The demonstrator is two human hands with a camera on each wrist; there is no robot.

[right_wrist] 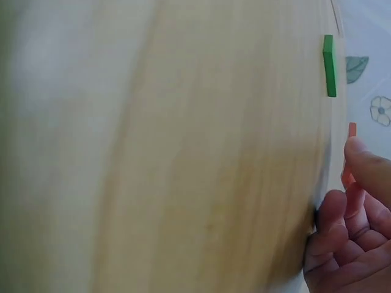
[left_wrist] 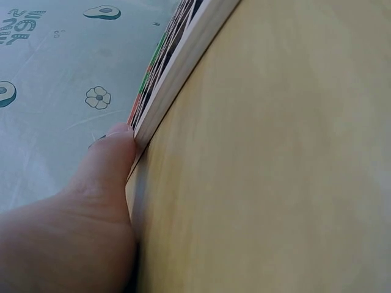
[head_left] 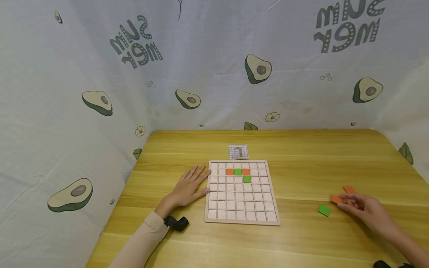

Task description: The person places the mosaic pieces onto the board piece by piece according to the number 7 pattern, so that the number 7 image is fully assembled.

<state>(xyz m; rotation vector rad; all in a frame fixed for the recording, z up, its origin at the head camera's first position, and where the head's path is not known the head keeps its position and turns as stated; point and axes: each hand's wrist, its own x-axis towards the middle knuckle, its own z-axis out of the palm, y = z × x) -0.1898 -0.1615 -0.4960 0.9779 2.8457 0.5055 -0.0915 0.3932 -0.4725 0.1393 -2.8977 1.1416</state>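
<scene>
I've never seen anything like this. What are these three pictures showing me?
There's no machine doing the work here, just a person's two bare hands. The wide picture is taken from the head; the other two look out from the left and right wrists. On the wooden table lies a gridded board holding four colored tiles, with a small pattern card beyond it. The left hand touches the board's edge. The right hand pinches an orange tile, near a loose green tile.

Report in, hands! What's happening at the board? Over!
Left hand touching the grid board. Right hand pinching an orange tile. Four tiles on the board. Between right hand and board, one loose green tile.
</scene>
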